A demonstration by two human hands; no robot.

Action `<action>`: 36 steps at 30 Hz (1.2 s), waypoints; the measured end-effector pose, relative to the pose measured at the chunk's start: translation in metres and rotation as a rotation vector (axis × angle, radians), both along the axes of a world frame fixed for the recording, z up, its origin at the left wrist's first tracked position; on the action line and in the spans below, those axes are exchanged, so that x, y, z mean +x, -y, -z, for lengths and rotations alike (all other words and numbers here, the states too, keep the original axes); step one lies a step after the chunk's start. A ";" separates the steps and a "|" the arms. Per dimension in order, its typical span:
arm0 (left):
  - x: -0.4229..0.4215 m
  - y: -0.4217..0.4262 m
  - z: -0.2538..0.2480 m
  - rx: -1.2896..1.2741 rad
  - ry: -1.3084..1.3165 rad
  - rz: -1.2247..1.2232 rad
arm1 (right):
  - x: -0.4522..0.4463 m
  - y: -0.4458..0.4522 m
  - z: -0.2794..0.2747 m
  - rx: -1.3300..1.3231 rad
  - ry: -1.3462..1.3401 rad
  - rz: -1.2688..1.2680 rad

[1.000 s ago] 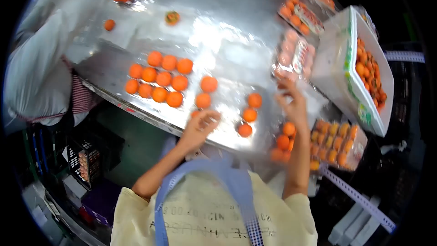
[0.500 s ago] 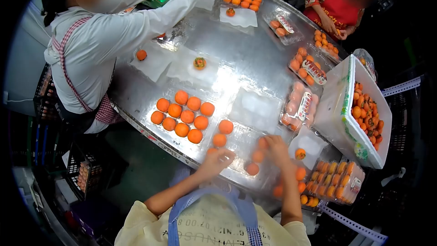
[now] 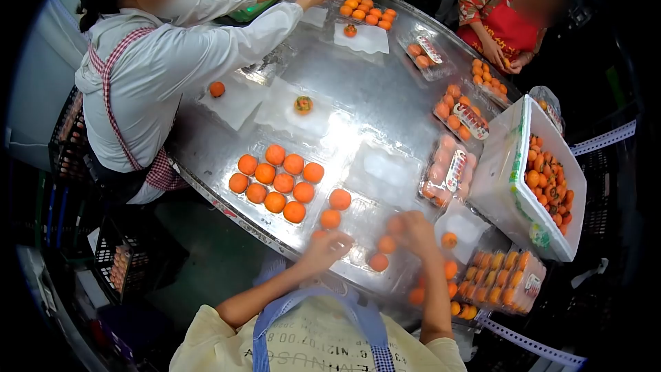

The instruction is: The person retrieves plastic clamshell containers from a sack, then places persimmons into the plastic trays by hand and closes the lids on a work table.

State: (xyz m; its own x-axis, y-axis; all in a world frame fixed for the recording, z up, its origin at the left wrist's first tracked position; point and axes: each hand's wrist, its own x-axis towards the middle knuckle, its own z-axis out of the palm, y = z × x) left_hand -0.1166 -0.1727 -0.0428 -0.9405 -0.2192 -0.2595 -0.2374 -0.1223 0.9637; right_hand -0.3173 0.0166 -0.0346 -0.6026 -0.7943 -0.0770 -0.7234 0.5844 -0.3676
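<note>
My left hand (image 3: 323, 251) hovers at the near edge of a clear plastic tray (image 3: 359, 224), fingers loosely curled and slightly apart, with nothing visible in them. Just beyond it a persimmon (image 3: 319, 234) is partly hidden, in line with a persimmon (image 3: 339, 199) and another (image 3: 330, 218) along the tray's left side. On the tray's right side my right hand (image 3: 417, 235), smeared by motion, has its fingertips closed against a blurred persimmon (image 3: 396, 224). Nearer me in that row sit a persimmon (image 3: 386, 244) and another (image 3: 378, 262).
A filled persimmon tray (image 3: 275, 182) lies left, an unfilled clear tray (image 3: 382, 173) ahead. Labelled packs (image 3: 449, 169) and a white foam box (image 3: 496, 155) of persimmons stand right. Stacked packs (image 3: 501, 279) are near my right arm. Co-workers stand around the metal table (image 3: 289, 62).
My right hand has shifted slightly left, still at the persimmon. My left hand stays nearly in place. The view tilts a little, and the co-worker at left has moved their hands slightly right.
</note>
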 end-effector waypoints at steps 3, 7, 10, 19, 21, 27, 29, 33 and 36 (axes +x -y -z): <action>0.000 -0.001 0.005 0.019 0.025 0.000 | 0.002 0.000 -0.016 -0.116 0.082 0.134; -0.002 -0.001 0.007 0.091 0.030 0.038 | 0.020 0.010 -0.032 -0.464 0.277 0.209; -0.005 -0.002 -0.003 0.332 0.060 0.053 | 0.050 0.028 -0.044 -0.564 0.388 0.149; -0.001 0.002 -0.002 0.680 0.068 -0.017 | 0.086 0.055 -0.035 -0.626 0.435 -0.040; -0.001 0.004 -0.005 0.704 0.027 -0.002 | 0.087 0.056 -0.036 -0.615 0.450 -0.041; -0.002 0.009 -0.004 0.685 0.011 0.015 | 0.091 0.061 -0.042 -0.624 0.430 -0.037; -0.002 0.012 -0.006 0.678 0.018 0.021 | 0.092 0.061 -0.041 -0.607 0.429 -0.026; -0.003 0.016 -0.009 0.655 0.024 0.012 | 0.093 0.062 -0.036 -0.593 0.440 -0.018; -0.005 0.014 -0.005 0.608 -0.017 -0.058 | 0.096 0.061 -0.030 -0.591 0.534 0.045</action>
